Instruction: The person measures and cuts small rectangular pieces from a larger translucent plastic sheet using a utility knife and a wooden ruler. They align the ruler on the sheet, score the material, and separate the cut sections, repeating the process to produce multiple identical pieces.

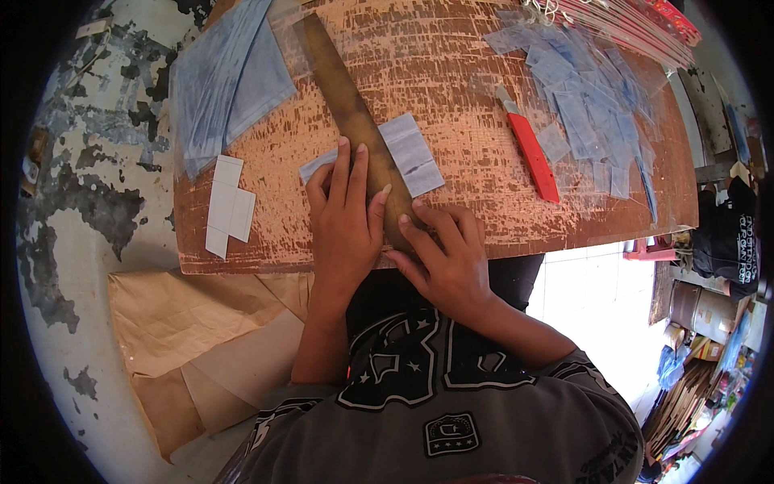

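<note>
A long, worn brown ruler [343, 93] lies slanted on the table, across a grey-blue plastic sheet [413, 153] that shows on both sides of it. My left hand [345, 218] presses down at the ruler's left edge, fingers stretched forward and thumb on its face. At the near end, my right hand [447, 258] has its fingers bent against the right edge, with the thumb by the end tip. To the right rests a red cutter knife [532, 157], blade pointing away, untouched. A white card template [230, 206] with pencil-like lines lies left of my hands.
Long clear plastic sheets [214, 89] are stacked at the far left. Many small cut plastic pieces [576, 105] are heaped at the right, before a bundle of thin sticks [625, 28]. Brown paper [193, 323] lies below the table's near-left edge, beside a peeling wall [89, 194].
</note>
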The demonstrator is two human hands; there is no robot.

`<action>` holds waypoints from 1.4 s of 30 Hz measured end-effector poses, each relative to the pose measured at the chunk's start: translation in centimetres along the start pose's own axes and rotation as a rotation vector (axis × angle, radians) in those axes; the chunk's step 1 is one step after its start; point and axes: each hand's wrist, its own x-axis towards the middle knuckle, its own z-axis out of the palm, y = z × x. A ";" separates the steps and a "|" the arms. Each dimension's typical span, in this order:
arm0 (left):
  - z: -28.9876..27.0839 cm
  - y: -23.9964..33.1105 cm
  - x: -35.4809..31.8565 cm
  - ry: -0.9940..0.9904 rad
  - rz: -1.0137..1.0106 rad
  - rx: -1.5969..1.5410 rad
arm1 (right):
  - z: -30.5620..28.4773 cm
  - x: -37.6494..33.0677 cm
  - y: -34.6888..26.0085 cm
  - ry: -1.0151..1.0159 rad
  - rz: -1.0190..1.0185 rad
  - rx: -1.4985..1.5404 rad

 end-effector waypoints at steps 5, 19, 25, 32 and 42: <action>0.0 0.0 0.0 0.006 0.006 -0.003 | 0.0 0.0 0.0 0.004 -0.009 0.004; -0.8 0.2 0.8 -0.088 0.044 0.090 | -0.7 0.2 -0.2 -0.063 -0.009 -0.017; -1.9 -0.1 1.0 -0.172 0.056 0.033 | -1.2 0.5 -0.4 -0.099 -0.026 -0.076; -1.4 -0.1 0.1 -0.124 0.079 0.019 | -1.9 0.6 -1.4 -0.127 0.026 -0.152; -1.3 -0.4 -0.4 -0.246 0.097 -0.080 | -2.5 0.9 -1.4 -0.197 0.005 -0.177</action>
